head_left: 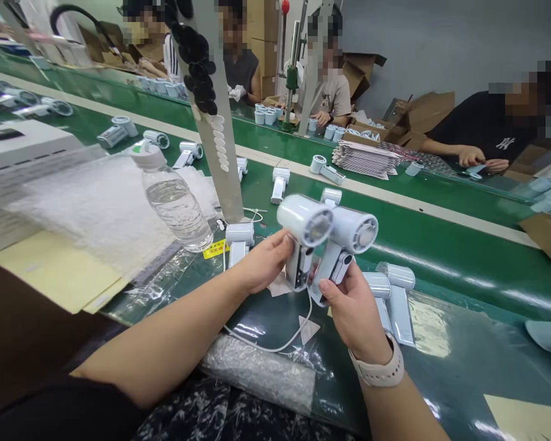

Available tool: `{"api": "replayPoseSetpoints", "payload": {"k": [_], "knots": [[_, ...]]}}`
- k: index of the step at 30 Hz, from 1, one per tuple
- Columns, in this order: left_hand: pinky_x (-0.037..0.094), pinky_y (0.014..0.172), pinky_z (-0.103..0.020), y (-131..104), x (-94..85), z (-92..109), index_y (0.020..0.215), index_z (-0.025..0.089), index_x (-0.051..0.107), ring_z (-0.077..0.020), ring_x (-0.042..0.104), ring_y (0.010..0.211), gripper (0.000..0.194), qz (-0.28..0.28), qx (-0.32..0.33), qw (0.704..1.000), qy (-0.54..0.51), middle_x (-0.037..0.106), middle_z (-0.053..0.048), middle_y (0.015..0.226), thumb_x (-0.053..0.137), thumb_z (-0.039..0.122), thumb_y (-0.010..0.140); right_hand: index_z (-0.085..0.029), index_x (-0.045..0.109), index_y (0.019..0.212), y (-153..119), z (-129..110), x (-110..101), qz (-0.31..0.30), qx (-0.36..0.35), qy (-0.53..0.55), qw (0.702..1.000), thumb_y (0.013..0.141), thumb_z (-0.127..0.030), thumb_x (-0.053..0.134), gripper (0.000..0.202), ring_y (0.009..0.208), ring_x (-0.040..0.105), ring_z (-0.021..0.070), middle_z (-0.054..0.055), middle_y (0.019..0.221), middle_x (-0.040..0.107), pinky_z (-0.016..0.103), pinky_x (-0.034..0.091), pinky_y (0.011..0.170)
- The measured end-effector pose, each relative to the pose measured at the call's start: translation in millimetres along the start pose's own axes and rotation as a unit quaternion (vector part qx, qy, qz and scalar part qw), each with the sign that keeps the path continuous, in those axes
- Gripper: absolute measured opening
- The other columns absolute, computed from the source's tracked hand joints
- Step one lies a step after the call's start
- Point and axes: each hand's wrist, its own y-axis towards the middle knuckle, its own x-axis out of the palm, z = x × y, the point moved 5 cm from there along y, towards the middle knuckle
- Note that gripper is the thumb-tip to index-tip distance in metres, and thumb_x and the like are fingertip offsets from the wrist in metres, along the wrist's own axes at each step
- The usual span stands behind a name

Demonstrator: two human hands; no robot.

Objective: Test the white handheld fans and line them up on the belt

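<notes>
My left hand [270, 260] is closed around the handle of a light blue handheld fan [303, 220], shaped like a small hair dryer. A second handheld fan [356, 229] is gripped in my right hand [349, 300], its barrel close against the first. Both are raised above the bench with their round ends facing right and towards me. A thin white cable [275, 350] loops below them; where it plugs in is hidden. To the right of my right hand lie two more fans [400, 306], and another fan [239, 236] is beside my left wrist.
A water bottle [177, 205] stands left, near a metal post [220, 165] with black and white discs. Bubble wrap [261, 370] lies in front of me. Several fans rest on the green conveyor [422, 239]. Co-workers sit across it, near a hand press [292, 79] and stacked cards [365, 160].
</notes>
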Motion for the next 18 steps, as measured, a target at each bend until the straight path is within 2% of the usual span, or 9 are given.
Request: {"api": "replayPoseSetpoints", "payload": {"k": [4,6,8,11,18], "knots": [[0.054,0.075,-0.033,5.6,-5.5,-6.5,0.096,0.019,0.065,-0.0186,0.067,0.08,0.043,0.035,-0.047,0.996,-0.068,0.07,-0.004,0.088,0.07,0.06,0.083,-0.024,0.059,0.107,4.8,-0.4,-9.3,0.064,0.019,-0.015,0.998,0.076,-0.035,0.08,0.038,0.097,0.066,0.0238,0.004,0.104,0.07,0.043,0.054,0.09],[0.054,0.075,-0.031,2.5,-1.3,-6.2,0.096,0.018,0.063,-0.0172,0.066,0.08,0.038,0.023,-0.066,0.995,-0.075,0.068,-0.003,0.089,0.078,0.05,0.079,-0.025,0.059,0.11,4.7,0.4,-7.8,0.065,0.022,0.007,0.998,0.077,-0.032,0.077,0.038,0.097,0.066,0.0231,0.003,0.105,0.069,0.042,0.054,0.089],[0.054,0.074,-0.031,-2.0,5.8,-3.1,0.101,0.019,0.061,-0.0161,0.066,0.079,0.041,-0.003,-0.064,0.995,-0.073,0.067,-0.001,0.088,0.085,0.033,0.07,-0.025,0.058,0.113,3.6,0.4,-3.7,0.054,0.029,0.049,0.997,0.08,-0.033,0.072,0.036,0.097,0.067,0.0235,0.005,0.108,0.07,0.043,0.055,0.089],[0.053,0.072,-0.031,-6.6,15.3,2.3,0.107,0.02,0.057,-0.0138,0.064,0.072,0.048,-0.039,-0.046,0.996,-0.062,0.064,0.002,0.082,0.083,0.016,0.066,-0.024,0.058,0.114,1.2,-2.2,2.3,0.033,0.042,0.094,0.994,0.081,-0.035,0.069,0.036,0.096,0.069,0.0252,0.008,0.112,0.071,0.044,0.058,0.084],[0.052,0.065,-0.034,-6.0,15.4,2.8,0.104,0.02,0.056,-0.0167,0.063,0.069,0.04,-0.051,-0.047,0.996,-0.056,0.063,0.001,0.078,0.077,0.018,0.069,-0.025,0.058,0.109,-3.1,-5.5,4.2,-0.004,0.04,0.091,0.995,0.083,-0.035,0.07,0.03,0.086,0.07,0.0225,0.006,0.108,0.071,0.041,0.06,0.077]]}}
